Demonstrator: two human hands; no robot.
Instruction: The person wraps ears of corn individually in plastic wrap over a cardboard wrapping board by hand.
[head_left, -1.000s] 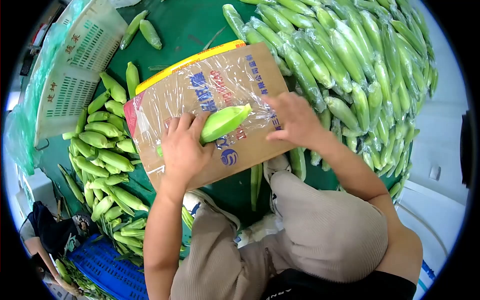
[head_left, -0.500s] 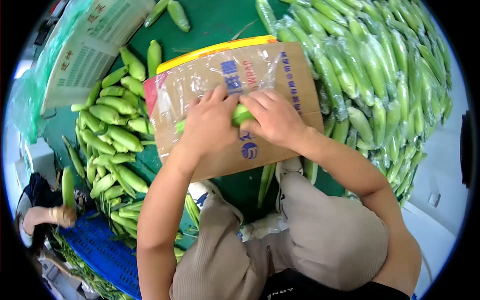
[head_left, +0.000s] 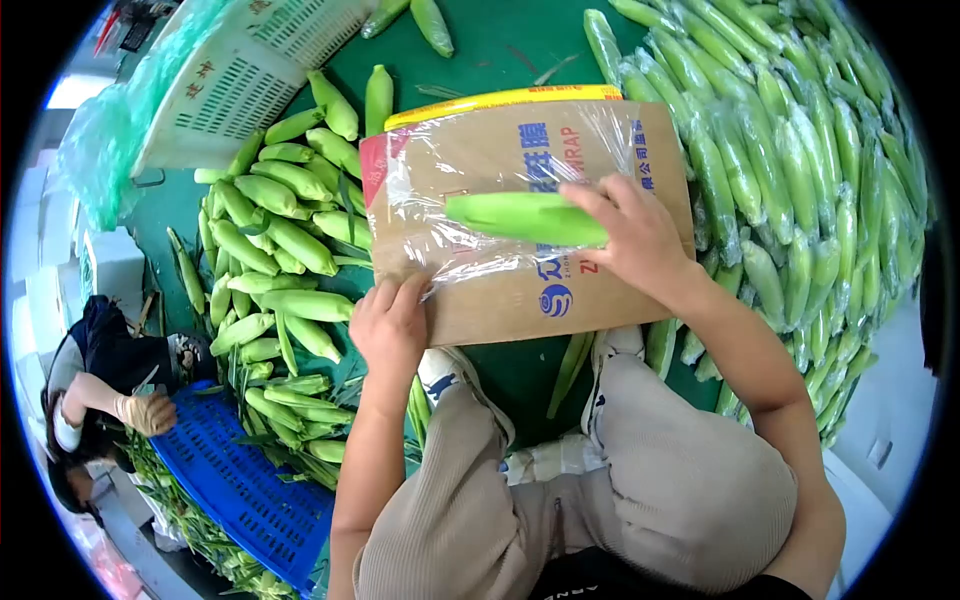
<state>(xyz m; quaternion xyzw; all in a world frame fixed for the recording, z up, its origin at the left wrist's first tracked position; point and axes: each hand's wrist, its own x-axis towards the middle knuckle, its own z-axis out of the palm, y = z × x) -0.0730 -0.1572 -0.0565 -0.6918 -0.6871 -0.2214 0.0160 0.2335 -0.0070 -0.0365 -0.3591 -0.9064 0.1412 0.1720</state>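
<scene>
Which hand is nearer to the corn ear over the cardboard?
Right: the right hand holds the corn ear at one end; the left hand is apart, at a corner of the cardboard.

Bright, cool light fell fairly evenly over your work, though its source could not be made out. White glare streaked the film (head_left: 470, 255) on your cardboard (head_left: 480, 310), and small glints speckled the wrapped corn (head_left: 790, 190). Shadows were soft, deepest under the cardboard's near edge. At the upper left, a pale patch (head_left: 78, 91) was nearly blown out. Your cob (head_left: 525, 218) looked slightly smeared, while the large blue print (head_left: 533, 150) stayed legible. The wide lens bent your outer surroundings, a blue fringe lined parts of the rim, and black filled the corners.
</scene>
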